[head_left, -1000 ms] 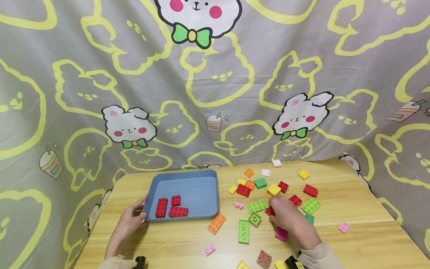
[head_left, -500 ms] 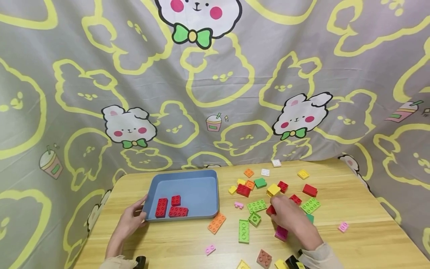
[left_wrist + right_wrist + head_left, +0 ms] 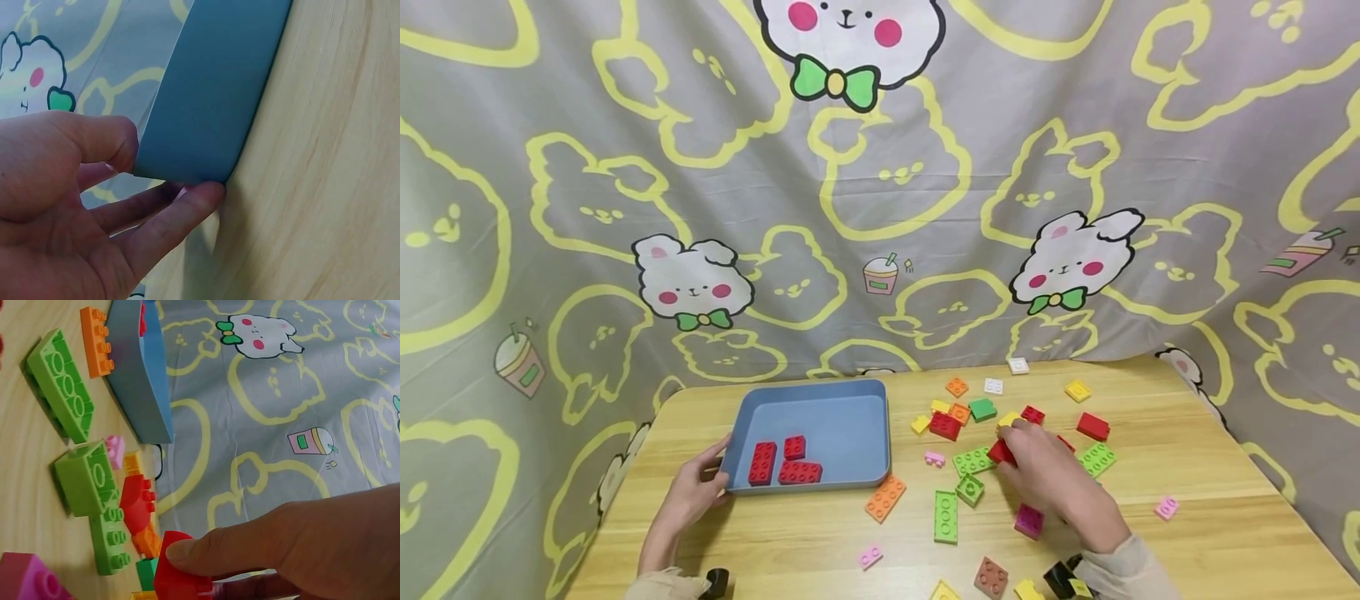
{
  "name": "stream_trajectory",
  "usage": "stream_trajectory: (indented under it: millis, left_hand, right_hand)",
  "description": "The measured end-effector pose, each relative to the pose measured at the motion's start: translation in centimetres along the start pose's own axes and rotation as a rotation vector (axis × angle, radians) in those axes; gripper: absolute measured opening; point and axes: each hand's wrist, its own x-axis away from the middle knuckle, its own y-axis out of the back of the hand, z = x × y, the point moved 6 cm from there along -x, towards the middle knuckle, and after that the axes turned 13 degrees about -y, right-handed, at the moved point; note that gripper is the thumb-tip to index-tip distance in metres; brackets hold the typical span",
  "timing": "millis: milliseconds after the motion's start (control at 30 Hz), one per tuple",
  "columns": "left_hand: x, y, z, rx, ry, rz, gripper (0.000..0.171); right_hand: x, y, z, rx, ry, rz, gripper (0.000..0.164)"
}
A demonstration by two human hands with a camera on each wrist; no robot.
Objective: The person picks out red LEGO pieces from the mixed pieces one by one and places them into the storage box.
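Observation:
In the head view my left hand (image 3: pixel 695 487) holds the near left corner of a shallow blue tray (image 3: pixel 846 421). The left wrist view shows thumb and fingers gripping that tray corner (image 3: pixel 187 150), one fingertip low at its bottom edge. Three red bricks, one of them (image 3: pixel 762 462) long and set lengthwise, sit in the tray's left part. Among the loose bricks on the right, my right hand (image 3: pixel 1056 475) pinches a red brick (image 3: pixel 172 572), its thumb on one face. A yellow brick (image 3: pixel 1007 419) is partly hidden behind the fingers.
Several loose toy bricks lie right of the tray, among them a light green plate (image 3: pixel 946 517), a magenta brick (image 3: pixel 1028 522) and a red brick (image 3: pixel 1093 427). An orange plate (image 3: pixel 886 498) touches the tray's near right corner. A patterned curtain (image 3: pixel 925 208) hangs behind the table.
My right hand has shifted slightly up and left with the red brick, now covering part of the yellow brick and uncovering more of the magenta one. The left hand stays at the tray.

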Motion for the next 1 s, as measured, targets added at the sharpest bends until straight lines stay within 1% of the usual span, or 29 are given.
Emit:
stream_trajectory:
  millis: [133,267,500,767,1000]
  left_hand:
    - [-0.1,0.0,-0.1,0.007,0.001,-0.002,0.066]
    - [0.0,0.1,0.0,0.002,0.011,-0.007,0.066]
    - [0.0,0.0,0.0,0.006,0.009,-0.004,0.066]
    - [-0.1,-0.2,-0.1,-0.004,0.017,-0.01,0.068]
    - [0.0,-0.1,0.0,-0.015,0.026,-0.017,0.069]
  right_hand:
    - [-0.3,0.7,1.0,0.024,0.062,-0.041,0.022]
    - [-0.7,1.1,2.5,0.043,0.114,-0.067,0.024]
    - [-1.4,1.9,6.0,0.068,0.182,-0.072,0.022]
    - [-2.1,1.3,9.3,0.069,0.28,-0.075,0.023]
    - [-3.4,0.6,12.2,0.055,0.342,-0.076,0.013]
